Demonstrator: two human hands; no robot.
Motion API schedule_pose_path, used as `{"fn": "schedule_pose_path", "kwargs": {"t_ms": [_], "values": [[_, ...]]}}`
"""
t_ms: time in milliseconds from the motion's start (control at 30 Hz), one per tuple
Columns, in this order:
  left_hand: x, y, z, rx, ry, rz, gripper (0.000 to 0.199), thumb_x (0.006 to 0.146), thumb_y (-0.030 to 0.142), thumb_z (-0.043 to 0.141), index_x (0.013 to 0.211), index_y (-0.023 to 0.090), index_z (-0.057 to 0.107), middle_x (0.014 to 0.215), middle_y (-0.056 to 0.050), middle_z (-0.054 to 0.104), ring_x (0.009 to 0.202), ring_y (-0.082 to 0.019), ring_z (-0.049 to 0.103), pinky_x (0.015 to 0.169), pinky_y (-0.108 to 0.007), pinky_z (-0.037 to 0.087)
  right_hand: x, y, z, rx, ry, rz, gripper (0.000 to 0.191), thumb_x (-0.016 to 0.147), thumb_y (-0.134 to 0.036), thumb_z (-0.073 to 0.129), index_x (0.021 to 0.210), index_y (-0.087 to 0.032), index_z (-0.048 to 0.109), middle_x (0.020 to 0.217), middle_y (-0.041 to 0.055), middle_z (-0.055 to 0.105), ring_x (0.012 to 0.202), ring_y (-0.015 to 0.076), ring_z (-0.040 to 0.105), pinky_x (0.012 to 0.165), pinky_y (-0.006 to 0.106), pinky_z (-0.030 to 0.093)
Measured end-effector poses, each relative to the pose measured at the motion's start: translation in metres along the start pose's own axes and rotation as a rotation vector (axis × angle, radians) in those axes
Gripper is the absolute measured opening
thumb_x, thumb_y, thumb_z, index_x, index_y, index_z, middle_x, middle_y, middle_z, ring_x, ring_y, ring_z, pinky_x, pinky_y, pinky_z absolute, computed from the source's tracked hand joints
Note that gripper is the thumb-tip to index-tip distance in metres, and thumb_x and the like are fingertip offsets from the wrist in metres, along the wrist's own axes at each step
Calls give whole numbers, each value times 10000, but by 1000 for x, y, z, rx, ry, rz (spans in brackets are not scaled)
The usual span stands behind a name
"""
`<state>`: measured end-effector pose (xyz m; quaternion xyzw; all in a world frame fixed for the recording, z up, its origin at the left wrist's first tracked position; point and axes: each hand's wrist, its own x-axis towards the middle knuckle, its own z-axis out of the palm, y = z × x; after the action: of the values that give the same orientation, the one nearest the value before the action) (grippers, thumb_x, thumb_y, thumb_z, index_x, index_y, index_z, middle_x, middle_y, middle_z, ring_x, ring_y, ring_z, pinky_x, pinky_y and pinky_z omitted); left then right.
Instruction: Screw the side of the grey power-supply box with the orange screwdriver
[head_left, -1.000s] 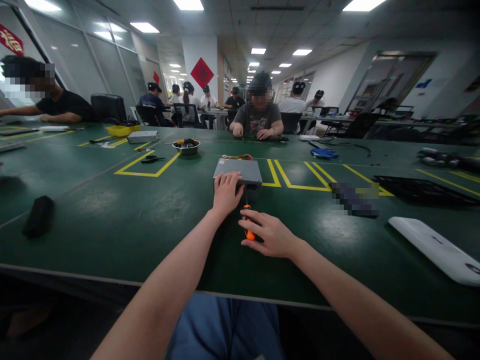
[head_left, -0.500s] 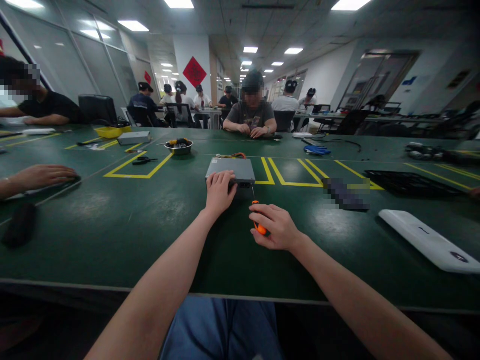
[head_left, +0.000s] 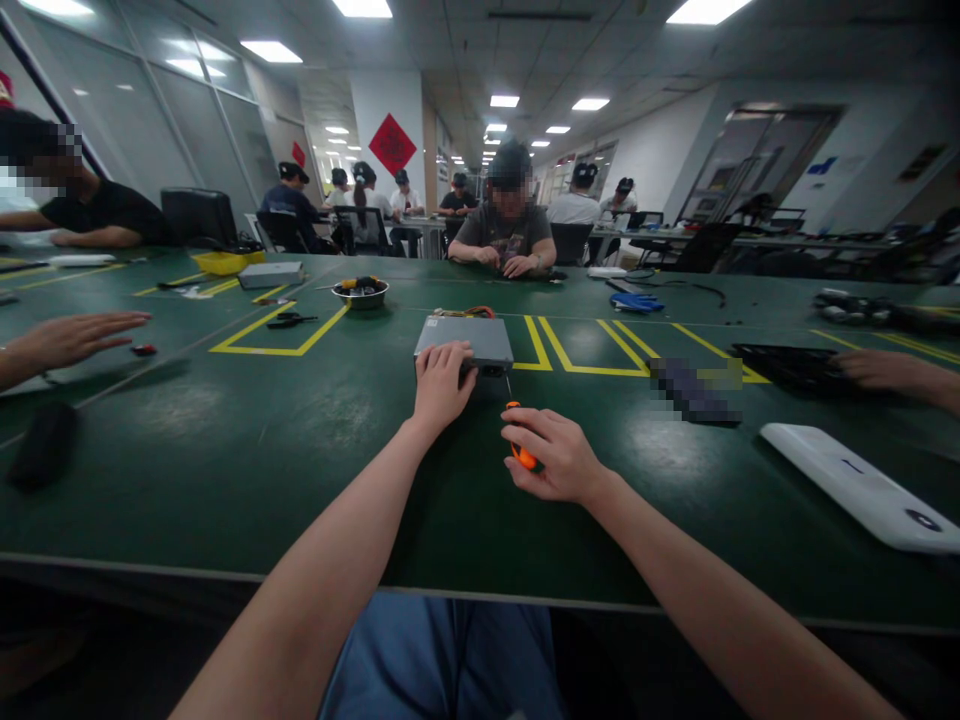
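Our left hand [head_left: 441,385] lies spread, fingers pressing down over the near edge of a grey metal electronics box [head_left: 463,340], whose long axis runs crosswise on the green work table [head_left: 225,480]. Our right hand [head_left: 555,455] sits just off the box's near right corner, fingers curled closed around the orange handle of a screwdriver [head_left: 521,452]. Its thin shaft leans up toward that corner; we cannot tell whether the tip touches.
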<state>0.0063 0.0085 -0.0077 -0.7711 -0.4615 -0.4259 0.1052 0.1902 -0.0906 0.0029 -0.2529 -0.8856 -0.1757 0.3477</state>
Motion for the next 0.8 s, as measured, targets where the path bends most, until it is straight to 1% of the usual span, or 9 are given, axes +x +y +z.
{"fn": "schedule_pose_path", "kwargs": {"t_ms": [67,167,300,533,800], "values": [[0,0,0,-2,-1,-1,199,832,240,484,1030,251,494,1192,-12,573,1142,-181,471,1052,-385,215,0,-1,-1,4,-15,7,226,822,-319,489,957,-148,548,1010,131,582,802,199,581,682,331,487],[0,0,0,-2,2,0,196,832,240,482,1027,248,498,1194,-16,574,1140,-183,474,1049,-387,221,0,-4,-5,28,-73,29,291,833,-358,475,1011,-137,537,1065,147,560,856,215,578,714,343,484],[0,1,-1,5,-11,-9,196,835,243,479,1030,249,500,1198,-20,574,1148,-188,471,1047,-393,225,0,-6,-7,44,-128,43,294,854,-338,448,1049,-133,528,1110,153,547,886,221,571,733,348,477],[0,1,-1,10,-13,-6,193,835,251,490,1027,249,500,1202,-7,571,1148,-177,467,1054,-383,215,1,-6,-5,49,-135,70,295,834,-361,501,1038,-151,542,1127,134,559,870,216,578,740,350,466],[0,1,-1,17,0,-1,184,838,247,483,1021,244,501,1193,-14,576,1145,-177,470,1049,-381,225,5,-8,-6,66,-113,85,256,808,-335,513,979,-150,559,1058,119,590,847,213,582,732,351,461]]}}
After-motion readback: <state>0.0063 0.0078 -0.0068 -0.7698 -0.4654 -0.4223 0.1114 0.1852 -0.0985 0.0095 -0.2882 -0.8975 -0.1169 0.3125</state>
